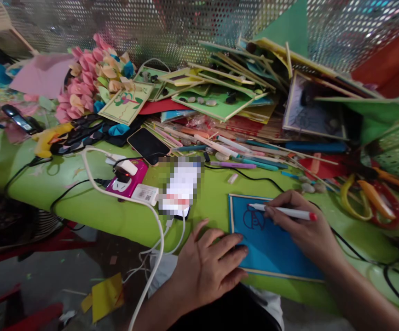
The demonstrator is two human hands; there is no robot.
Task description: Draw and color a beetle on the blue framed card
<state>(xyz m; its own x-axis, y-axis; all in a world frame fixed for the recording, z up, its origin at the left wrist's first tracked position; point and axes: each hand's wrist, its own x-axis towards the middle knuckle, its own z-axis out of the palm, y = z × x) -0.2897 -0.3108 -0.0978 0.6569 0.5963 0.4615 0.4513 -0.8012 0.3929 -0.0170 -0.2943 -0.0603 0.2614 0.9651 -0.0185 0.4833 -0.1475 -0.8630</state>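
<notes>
Drawing is being done on blue card (271, 250), felt-tip (294, 212) pinched by right grip (308, 234), left grip (206, 262) splayed, steady strokes seemingly required

Yellow glue gun (52, 139) lies left of magenta power strip (141, 173), white adapter (129, 166) plugged in. Pink and peach paper petals (82, 87) heaped behind glue gun. Perforated metal screen (178, 27) stands at rear.
</notes>
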